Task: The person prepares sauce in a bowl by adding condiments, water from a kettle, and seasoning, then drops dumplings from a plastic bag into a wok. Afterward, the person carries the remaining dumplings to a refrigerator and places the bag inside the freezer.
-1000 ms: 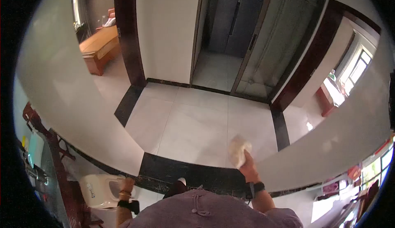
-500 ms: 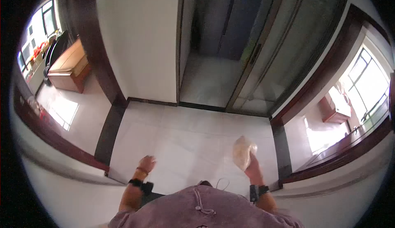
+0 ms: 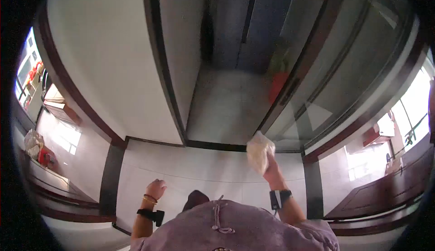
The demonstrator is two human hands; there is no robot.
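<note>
My right hand is closed on a clear plastic bag with pale yellowish contents, held out in front of me to the right. What fills the bag is too blurred to name. My left hand hangs at the left above the floor, its fingers curled in, with nothing visible in them. Dark straps with small devices circle both wrists.
Ahead, a doorway with a dark threshold opens beside a sliding glass door. Beyond stands a tall dark two-door cabinet or fridge. A white wall is at the left; side openings lead to bright rooms.
I have moved forward, so the doorway is nearer and larger. The bag has come slightly left and up in my right hand. A dark shoe now shows below me.
</note>
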